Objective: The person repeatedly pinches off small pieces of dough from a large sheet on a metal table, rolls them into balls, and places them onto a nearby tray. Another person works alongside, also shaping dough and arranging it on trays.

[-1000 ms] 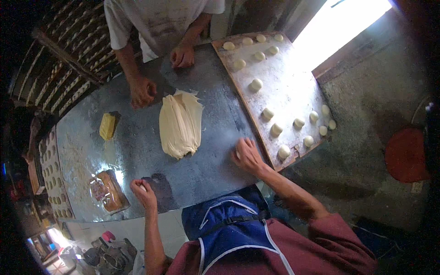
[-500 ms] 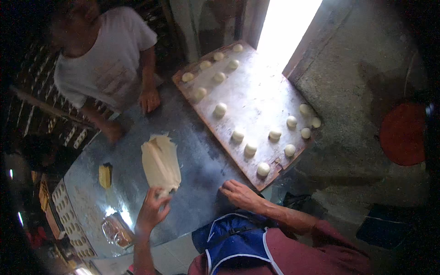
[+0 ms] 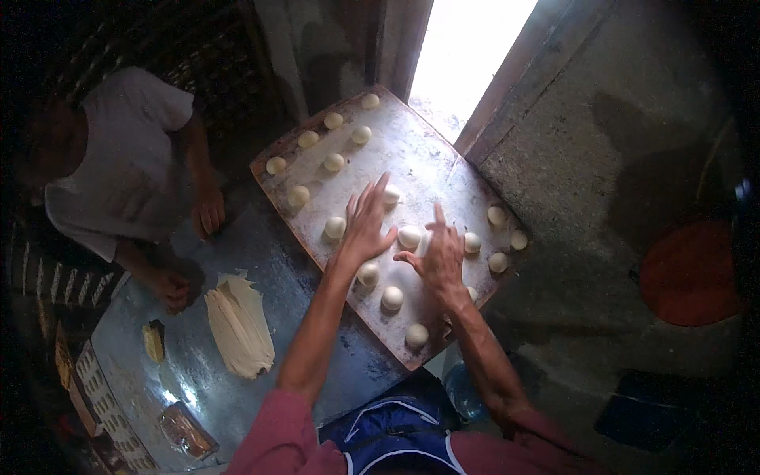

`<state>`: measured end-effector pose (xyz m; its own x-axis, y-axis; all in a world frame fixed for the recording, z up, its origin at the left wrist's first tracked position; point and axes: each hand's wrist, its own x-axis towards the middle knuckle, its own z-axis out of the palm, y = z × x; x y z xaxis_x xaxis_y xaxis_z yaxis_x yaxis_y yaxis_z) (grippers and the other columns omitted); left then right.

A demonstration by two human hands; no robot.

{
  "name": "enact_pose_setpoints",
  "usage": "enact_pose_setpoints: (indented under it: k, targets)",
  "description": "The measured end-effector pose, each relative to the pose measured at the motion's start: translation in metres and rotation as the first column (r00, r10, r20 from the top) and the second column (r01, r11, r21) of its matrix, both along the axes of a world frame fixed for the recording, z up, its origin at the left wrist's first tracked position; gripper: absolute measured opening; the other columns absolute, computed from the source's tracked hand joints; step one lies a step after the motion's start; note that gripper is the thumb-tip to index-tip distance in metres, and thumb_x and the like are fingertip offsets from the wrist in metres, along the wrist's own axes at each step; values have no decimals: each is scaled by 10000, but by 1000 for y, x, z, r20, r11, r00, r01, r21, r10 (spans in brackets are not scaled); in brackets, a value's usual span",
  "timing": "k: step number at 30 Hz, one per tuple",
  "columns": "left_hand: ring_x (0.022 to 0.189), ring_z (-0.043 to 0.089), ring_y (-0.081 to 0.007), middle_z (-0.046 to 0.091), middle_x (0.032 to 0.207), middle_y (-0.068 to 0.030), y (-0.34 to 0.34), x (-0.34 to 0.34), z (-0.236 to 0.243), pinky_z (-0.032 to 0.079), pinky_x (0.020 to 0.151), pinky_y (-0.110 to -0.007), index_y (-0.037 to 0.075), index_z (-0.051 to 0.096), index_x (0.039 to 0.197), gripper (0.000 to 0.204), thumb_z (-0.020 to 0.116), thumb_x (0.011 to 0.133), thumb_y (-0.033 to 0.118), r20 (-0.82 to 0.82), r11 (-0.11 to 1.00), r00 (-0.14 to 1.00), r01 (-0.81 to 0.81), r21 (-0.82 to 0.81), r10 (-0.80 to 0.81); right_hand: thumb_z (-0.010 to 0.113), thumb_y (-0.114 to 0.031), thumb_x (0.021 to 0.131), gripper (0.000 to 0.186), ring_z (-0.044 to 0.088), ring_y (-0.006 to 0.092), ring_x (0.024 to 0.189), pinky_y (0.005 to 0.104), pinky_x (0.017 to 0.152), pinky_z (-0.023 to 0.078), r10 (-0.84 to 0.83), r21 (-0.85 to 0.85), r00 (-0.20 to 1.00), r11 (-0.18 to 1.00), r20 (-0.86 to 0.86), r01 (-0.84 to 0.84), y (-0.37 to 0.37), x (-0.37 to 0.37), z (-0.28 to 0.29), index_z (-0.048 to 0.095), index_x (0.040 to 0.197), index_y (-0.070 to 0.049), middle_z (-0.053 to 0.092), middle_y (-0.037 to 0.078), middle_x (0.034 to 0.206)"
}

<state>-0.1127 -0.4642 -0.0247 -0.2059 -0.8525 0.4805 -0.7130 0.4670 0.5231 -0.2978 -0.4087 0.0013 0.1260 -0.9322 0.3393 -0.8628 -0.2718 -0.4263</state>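
Both hands hover spread and holding nothing over the floured rectangular wooden board [image 3: 443, 170]; left hand [image 3: 366, 226] above a round pale dough ball [image 3: 409, 236], right hand [image 3: 439, 257] at its four o'clock; balls sit spaced apart, likely against sticking; a clear plastic packet [image 3: 187, 431] lies on the grey metal surface [image 3: 293, 277] at seven o'clock

Dim, soft; doorway [image 3: 467, 47] glare
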Motion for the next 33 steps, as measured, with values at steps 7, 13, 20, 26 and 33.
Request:
enact_pose_setpoints:
  k: [7,13,20,26,33]
  targets:
    - [1239,520,-368,556,1288,-178,332,112,0,418,1069,-488,26,501,1333,573,732,810,71,-114,640,650,-676,366,751,913,-148,732,757,564,231,989,362,877,480,-11,89,901,996,433,-31,97,32,9,499,1354,-29,579,100,1147]
    - [1207,556,-343,571,1276,-163,399,234,-13,452,1039,-481,43,546,1278,622,822,721,36,-66,538,546,-786,303,835,855,-150,817,598,606,233,933,365,864,503,345,264,799,815,493,-515,181,94,-7,543,1305,-5,628,103,1024]
    - [1117,645,-351,649,1174,-169,400,202,-4,557,923,-427,40,704,1153,447,790,719,-25,-47,551,566,-776,308,823,510,-387,1084,471,646,199,944,359,902,524,-404,456,465,-126,788,-881,242,266,-56,636,1191,54,690,98,1101]
    - [1023,718,-284,756,1031,-165,481,159,51,560,942,-393,-16,666,1261,348,606,1021,229,-327,544,501,-384,746,801,566,-335,1057,359,613,178,742,388,711,540,13,685,693,134,721,-716,252,300,-47,655,1067,13,663,67,858]
    - [562,549,-140,621,777,-1,380,216,-79,476,518,-271,64,634,1021,458,412,1073,461,-539,759,-547,557,337,640,626,-236,984,251,681,462,787,493,655,509,657,515,715,539,237,-666,301,243,-1,643,955,12,677,255,805]
